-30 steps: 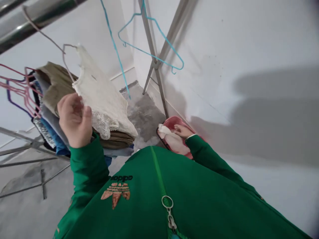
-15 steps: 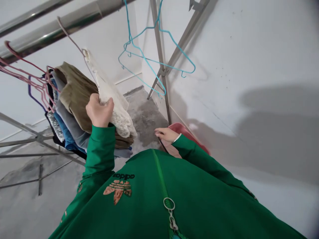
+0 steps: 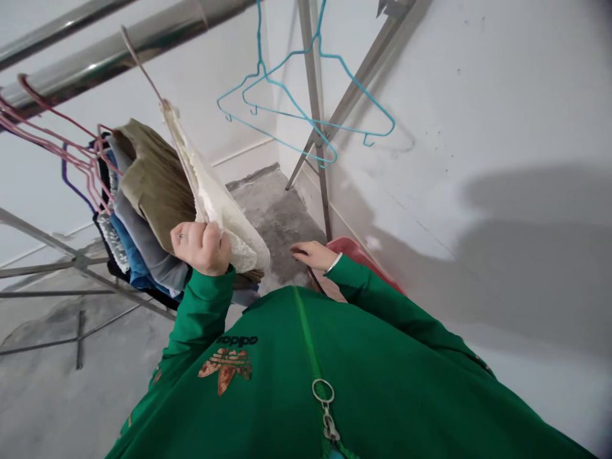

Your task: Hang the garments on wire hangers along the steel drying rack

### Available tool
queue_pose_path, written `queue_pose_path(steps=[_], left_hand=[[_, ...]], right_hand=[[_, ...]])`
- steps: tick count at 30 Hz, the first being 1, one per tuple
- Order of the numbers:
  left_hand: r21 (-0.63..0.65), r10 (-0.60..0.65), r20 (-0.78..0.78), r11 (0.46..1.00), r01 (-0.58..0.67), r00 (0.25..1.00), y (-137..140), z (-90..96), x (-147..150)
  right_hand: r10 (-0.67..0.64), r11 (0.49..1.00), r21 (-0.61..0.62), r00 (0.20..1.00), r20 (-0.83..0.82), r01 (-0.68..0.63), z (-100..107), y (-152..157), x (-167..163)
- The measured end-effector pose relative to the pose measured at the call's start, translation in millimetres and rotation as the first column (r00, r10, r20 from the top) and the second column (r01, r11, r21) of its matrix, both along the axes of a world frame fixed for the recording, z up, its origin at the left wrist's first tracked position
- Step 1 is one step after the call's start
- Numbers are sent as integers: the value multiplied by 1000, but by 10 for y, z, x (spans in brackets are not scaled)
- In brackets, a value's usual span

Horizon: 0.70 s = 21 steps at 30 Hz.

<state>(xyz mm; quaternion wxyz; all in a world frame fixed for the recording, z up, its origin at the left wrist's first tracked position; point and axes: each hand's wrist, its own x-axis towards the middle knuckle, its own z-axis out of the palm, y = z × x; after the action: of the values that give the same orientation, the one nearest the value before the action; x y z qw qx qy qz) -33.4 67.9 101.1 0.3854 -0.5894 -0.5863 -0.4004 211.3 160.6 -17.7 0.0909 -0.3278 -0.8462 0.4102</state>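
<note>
My left hand (image 3: 203, 247) is closed round the edge of a white lacy garment (image 3: 227, 213). The garment hangs tilted from a thin hanger (image 3: 141, 64) hooked over the thick metal rail (image 3: 100, 64). Just behind it hangs an olive-brown garment (image 3: 150, 169), close to my left knuckles. My right hand (image 3: 316, 255) is low, in front of my green jacket, with its fingers curled together. Whatever they may hold is hidden. Close below that hand is a pinkish surface with a dark strip (image 3: 318, 280).
Two blue hangers (image 3: 291, 95) dangle in front of a metal rack leg (image 3: 315, 95). Grey, blue and black clothes (image 3: 136, 248) hang at left on pink and purple hangers. A pink basin (image 3: 361, 258) stands by the wall at right. Crossed bars (image 3: 79, 261) brace the rack.
My left hand has moved down and right along the white garment, turning its knuckles up and pulling the cloth straighter. The blue hangers have swung. My right hand has shifted slightly left.
</note>
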Motion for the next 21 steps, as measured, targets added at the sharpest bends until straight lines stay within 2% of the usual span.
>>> queue_pose_path(steps=[3,6,7,8,10,11,13,14,18,21], left_hand=[[-77,-14,-24,997,12,1000,0,58,99],[-182,14,58,983,-3,998,4,92,180],[-211,19,77,977,-3,997,6,104,197],[-241,22,99,971,2,995,6,115,208],[-301,27,154,953,21,988,0,135,210],[-332,37,178,943,24,983,-7,142,202],[-393,75,187,919,4,980,-34,147,173],[-420,98,171,907,-18,980,-55,145,159],[-422,139,46,900,-107,989,-179,131,191],[-388,101,-62,914,-117,993,-279,122,331]], right_hand=[[17,996,92,960,-279,9,386,39,-194],[95,945,304,788,-609,121,1078,95,-515],[117,925,349,762,-637,150,1333,111,-641],[124,905,391,779,-615,165,1575,121,-769],[80,873,461,886,-456,159,1960,129,-1018],[61,874,471,934,-352,121,2083,126,-1131],[40,892,448,978,-207,59,2184,117,-1326],[42,905,424,982,-186,42,2175,112,-1405],[33,941,330,955,-293,68,2011,93,-1613],[22,969,237,925,-380,74,1980,53,-1667]])
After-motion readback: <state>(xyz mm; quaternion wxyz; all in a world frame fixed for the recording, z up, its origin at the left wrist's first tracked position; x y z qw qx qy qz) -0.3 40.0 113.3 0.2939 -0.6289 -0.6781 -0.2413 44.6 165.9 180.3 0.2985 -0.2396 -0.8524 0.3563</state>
